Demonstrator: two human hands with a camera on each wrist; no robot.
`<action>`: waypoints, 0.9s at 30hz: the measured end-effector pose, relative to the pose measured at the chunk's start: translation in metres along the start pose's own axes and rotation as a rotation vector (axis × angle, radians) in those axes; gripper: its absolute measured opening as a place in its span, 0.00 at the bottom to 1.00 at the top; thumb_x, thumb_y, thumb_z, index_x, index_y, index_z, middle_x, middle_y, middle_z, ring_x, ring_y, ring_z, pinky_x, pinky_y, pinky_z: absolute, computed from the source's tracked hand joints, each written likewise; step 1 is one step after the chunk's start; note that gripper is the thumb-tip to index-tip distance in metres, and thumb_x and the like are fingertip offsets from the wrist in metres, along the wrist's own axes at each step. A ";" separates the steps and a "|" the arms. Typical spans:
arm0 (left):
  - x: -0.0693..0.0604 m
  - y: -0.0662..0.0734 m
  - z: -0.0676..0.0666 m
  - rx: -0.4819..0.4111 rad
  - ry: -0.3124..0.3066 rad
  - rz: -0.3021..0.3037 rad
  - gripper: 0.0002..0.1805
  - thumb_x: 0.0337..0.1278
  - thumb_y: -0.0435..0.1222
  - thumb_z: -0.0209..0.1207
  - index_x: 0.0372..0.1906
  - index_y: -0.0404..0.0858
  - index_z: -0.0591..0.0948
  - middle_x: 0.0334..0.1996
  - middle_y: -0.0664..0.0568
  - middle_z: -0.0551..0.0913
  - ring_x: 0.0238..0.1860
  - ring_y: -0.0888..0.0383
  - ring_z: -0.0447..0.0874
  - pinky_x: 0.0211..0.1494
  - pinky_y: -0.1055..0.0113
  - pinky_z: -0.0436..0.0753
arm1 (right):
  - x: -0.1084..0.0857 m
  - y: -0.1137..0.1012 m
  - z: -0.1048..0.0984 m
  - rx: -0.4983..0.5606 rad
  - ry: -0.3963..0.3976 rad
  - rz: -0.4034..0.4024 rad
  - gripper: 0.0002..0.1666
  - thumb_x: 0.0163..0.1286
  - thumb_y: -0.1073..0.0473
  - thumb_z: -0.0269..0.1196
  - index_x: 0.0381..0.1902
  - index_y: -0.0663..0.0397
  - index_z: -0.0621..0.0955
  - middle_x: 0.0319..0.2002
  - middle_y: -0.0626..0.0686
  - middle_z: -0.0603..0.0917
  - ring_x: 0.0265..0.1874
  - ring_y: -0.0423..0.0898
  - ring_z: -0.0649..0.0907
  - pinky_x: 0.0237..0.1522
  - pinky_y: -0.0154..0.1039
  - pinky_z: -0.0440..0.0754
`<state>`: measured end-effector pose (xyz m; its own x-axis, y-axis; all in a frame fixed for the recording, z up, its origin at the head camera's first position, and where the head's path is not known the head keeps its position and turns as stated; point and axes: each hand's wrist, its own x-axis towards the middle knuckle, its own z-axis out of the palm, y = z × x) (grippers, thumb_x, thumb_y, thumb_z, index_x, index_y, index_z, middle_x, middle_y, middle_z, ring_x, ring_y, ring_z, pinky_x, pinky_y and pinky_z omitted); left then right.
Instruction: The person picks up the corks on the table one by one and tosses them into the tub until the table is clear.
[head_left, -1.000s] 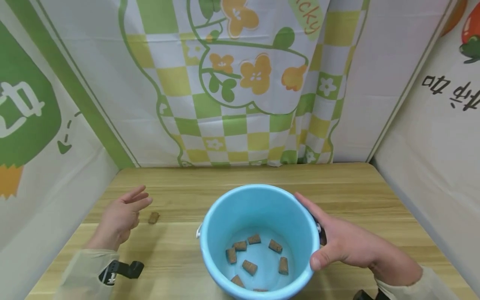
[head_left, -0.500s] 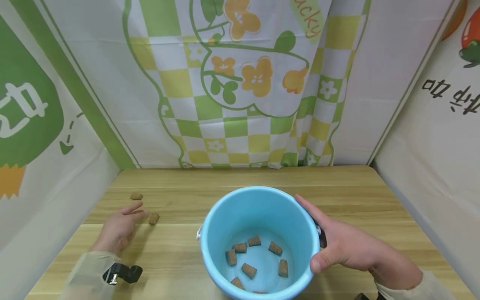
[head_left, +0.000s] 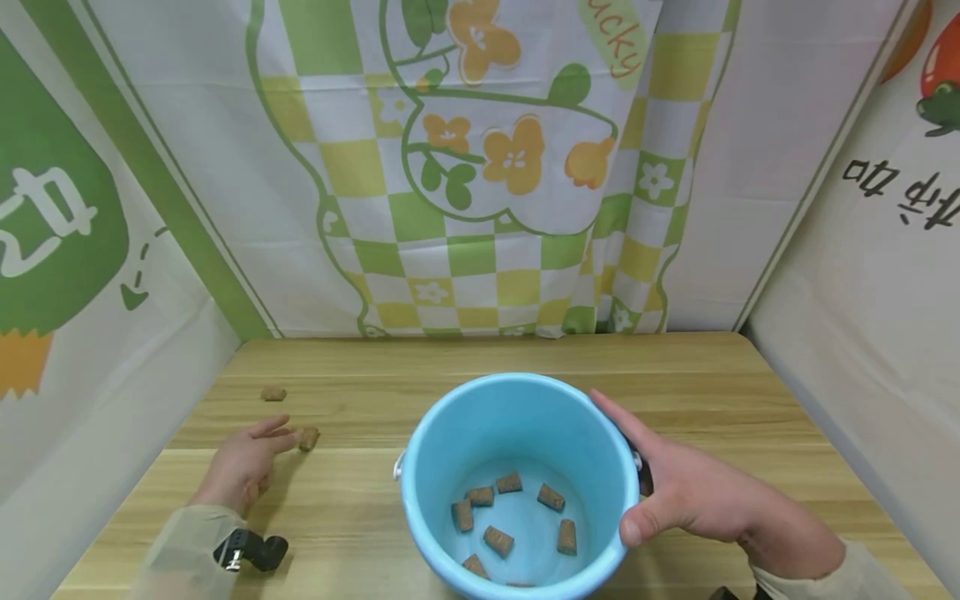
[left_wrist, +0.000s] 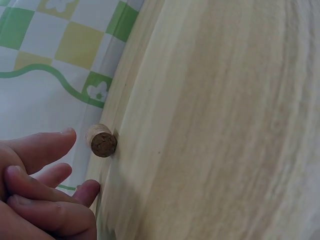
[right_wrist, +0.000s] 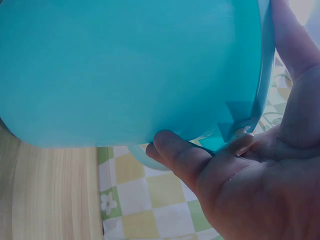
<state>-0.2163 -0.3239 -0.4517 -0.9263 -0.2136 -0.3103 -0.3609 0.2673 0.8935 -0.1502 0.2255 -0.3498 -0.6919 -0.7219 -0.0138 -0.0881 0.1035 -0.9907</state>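
My right hand [head_left: 697,492] grips the rim of a light blue bucket [head_left: 517,381], thumb at the near side and fingers spread along its outer wall. In the right wrist view, the curled fingers [right_wrist: 182,157] press the bucket wall [right_wrist: 125,70] near the handle joint. My left hand [head_left: 243,462] is low over the table, beside a cork [head_left: 308,439]. In the left wrist view, a gap shows between the fingers and that cork [left_wrist: 103,143]; nothing is held. A second cork [head_left: 273,393] lies farther back on the table.
Several corks [head_left: 498,541] lie on the bucket floor. The wooden table [head_left: 360,533] reaches back to a checked, flowered curtain [head_left: 495,258]. Printed cloth walls [head_left: 862,292] stand close on both sides.
My left hand has come down and nearer, and its fingers are now beside the nearer cork. The farther cork, hidden earlier, is now visible. My right hand keeps its grip on the bucket.
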 end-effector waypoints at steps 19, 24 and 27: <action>0.006 0.008 0.017 0.214 0.032 0.102 0.34 0.65 0.39 0.63 0.71 0.28 0.67 0.61 0.30 0.73 0.66 0.32 0.61 0.65 0.39 0.62 | 0.001 -0.001 0.000 -0.002 -0.006 -0.013 0.75 0.56 0.56 0.78 0.80 0.35 0.35 0.73 0.65 0.58 0.62 0.65 0.72 0.57 0.50 0.77; 0.006 0.009 0.020 0.214 0.045 0.119 0.31 0.65 0.37 0.62 0.68 0.26 0.70 0.53 0.33 0.79 0.61 0.35 0.68 0.63 0.42 0.66 | 0.001 -0.002 0.001 0.005 -0.009 0.007 0.75 0.56 0.54 0.78 0.80 0.34 0.34 0.73 0.64 0.58 0.62 0.63 0.72 0.57 0.50 0.76; 0.006 0.010 0.022 0.203 0.041 0.121 0.30 0.65 0.35 0.62 0.67 0.25 0.71 0.55 0.33 0.80 0.61 0.35 0.69 0.63 0.44 0.67 | 0.001 -0.002 0.001 0.005 -0.009 0.003 0.75 0.56 0.54 0.78 0.80 0.35 0.34 0.73 0.64 0.57 0.62 0.64 0.71 0.57 0.51 0.77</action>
<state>-0.2278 -0.3020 -0.4520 -0.9606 -0.2056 -0.1872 -0.2653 0.4762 0.8384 -0.1497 0.2241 -0.3482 -0.6856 -0.7278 -0.0176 -0.0824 0.1016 -0.9914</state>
